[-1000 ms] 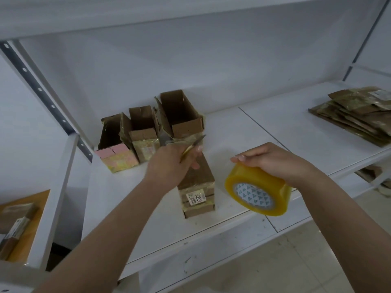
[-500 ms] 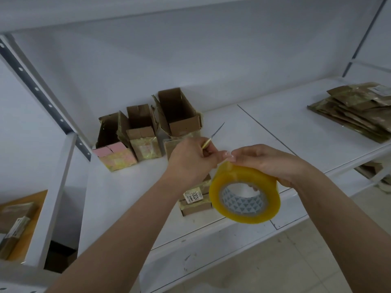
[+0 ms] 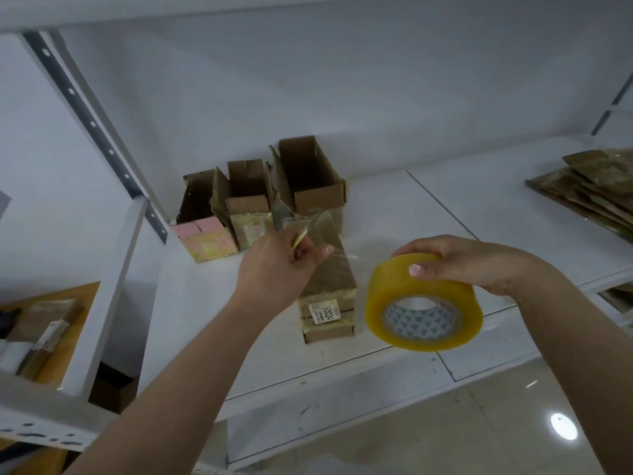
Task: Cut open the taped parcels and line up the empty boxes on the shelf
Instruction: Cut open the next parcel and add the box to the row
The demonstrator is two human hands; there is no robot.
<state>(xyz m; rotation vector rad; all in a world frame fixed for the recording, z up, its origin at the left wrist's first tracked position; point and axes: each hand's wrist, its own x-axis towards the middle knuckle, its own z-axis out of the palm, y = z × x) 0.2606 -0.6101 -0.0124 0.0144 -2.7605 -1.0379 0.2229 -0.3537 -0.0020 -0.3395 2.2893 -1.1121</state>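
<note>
I see the right hand point(image 3: 469, 265) gripping a roll of yellow packing tape point(image 3: 424, 303) from above, fingers curled over its outer band, held above the near edge of the white shelf point(image 3: 394, 214). The roll's core faces the camera.

I see the left hand point(image 3: 277, 265) closed around a thin yellow-handled cutter point(image 3: 298, 238), of which only a short length shows above the fingers; I cannot tell the blade's position. The thumb and fingers of this hand also pinch a strip of clear tape point(image 3: 323, 224), which runs from the fingers toward the roll on the right.

Directly below and between the two hands, a taped parcel point(image 3: 327, 296) lies on the shelf, near its front edge, with a white printed label point(image 3: 323, 313) on its near end. It is sealed.

Three opened boxes stand in a row at the far left of the shelf, against the back wall: the left box point(image 3: 202, 221), the middle box point(image 3: 247, 207) and the right box point(image 3: 310, 176). They stand just beside one another, open tops up.

A stack of flattened brown packaging point(image 3: 589, 193) lies at the far right of the shelf, well apart from the parcel.
</note>
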